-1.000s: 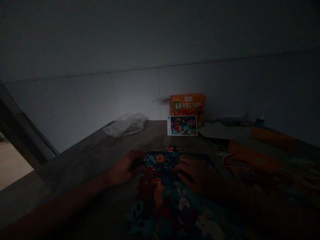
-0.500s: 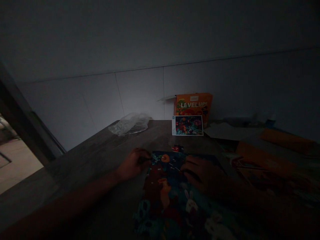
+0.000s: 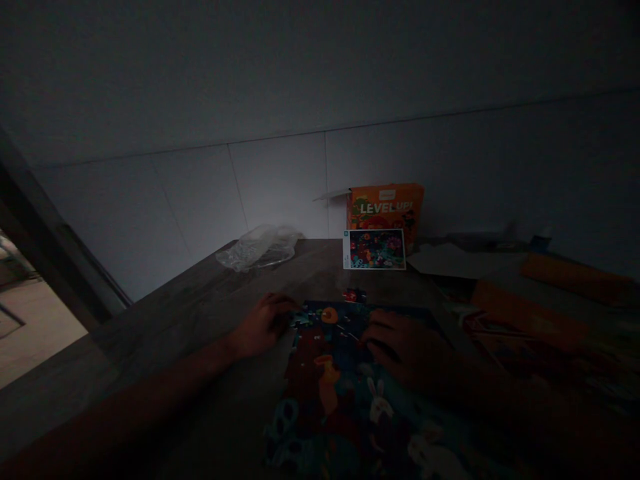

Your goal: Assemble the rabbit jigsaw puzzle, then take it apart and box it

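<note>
A dark, colourful jigsaw puzzle [image 3: 327, 393] with a bear, a fox-like figure and white rabbits lies on the table in front of me. At its upper left corner, my left hand [image 3: 265, 325] has curled fingers pinched on a teal puzzle piece [image 3: 301, 319], which sits slightly askew at the edge. My right hand [image 3: 400, 343] rests on the upper right part of the puzzle, fingers bent loosely over it and covering some of it. A loose red and dark puzzle piece [image 3: 354, 295] lies just beyond the top edge. Dim light hides fine detail.
An orange "LEVEL UP!" box [image 3: 387, 203] stands against the wall, with a picture card [image 3: 376, 250] leaning on it. Crumpled clear plastic [image 3: 263, 247] lies at the back left. Paper sheets [image 3: 460, 261] and orange cardboard pieces [image 3: 570, 277] cover the right side.
My left fingers have shifted slightly, and the teal piece at the corner now shows more, turned out from the edge. The right hand stays in place.
</note>
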### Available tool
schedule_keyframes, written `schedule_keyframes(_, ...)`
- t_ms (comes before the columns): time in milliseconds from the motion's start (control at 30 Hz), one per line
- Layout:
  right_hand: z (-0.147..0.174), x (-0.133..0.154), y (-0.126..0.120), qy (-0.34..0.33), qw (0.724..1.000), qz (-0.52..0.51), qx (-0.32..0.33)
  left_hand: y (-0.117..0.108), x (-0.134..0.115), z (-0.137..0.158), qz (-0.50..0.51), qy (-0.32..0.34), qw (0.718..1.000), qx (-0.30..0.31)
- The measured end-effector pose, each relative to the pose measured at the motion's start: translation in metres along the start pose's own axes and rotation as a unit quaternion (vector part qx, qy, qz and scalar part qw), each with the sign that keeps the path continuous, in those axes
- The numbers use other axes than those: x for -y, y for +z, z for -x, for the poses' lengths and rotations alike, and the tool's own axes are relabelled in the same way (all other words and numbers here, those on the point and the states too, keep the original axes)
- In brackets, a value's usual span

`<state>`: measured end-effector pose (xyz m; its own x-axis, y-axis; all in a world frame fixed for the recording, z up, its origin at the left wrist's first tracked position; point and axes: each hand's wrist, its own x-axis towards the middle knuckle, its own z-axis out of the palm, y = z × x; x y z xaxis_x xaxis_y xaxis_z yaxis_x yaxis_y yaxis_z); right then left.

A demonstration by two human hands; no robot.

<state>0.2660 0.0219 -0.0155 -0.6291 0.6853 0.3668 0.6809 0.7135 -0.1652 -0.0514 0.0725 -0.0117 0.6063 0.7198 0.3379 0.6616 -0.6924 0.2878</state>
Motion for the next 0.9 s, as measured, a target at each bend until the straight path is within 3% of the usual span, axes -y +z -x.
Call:
schedule_keyframes(200,-0.001,0.001,-0.003,-0.01,1.0,-0.013,-0.003,-0.001,-0.005,0.0,-0.02,-0.078,0.997,-0.015)
schedule_keyframes(367,-0.001,-0.002,0.0,-0.017,1.0,-0.004,-0.005,0.003,0.007,0.0,-0.054,-0.105,0.993,-0.021)
schedule_keyframes(567,0.001,-0.002,0.001,-0.03,0.999,-0.005,-0.027,0.003,0.015,0.001,-0.07,-0.197,0.976,-0.058)
schedule_keyframes(900,-0.001,-0.003,0.002,-0.008,1.0,-0.014,-0.023,0.003,0.035,-0.032,-0.025,-0.131,0.991,0.018)
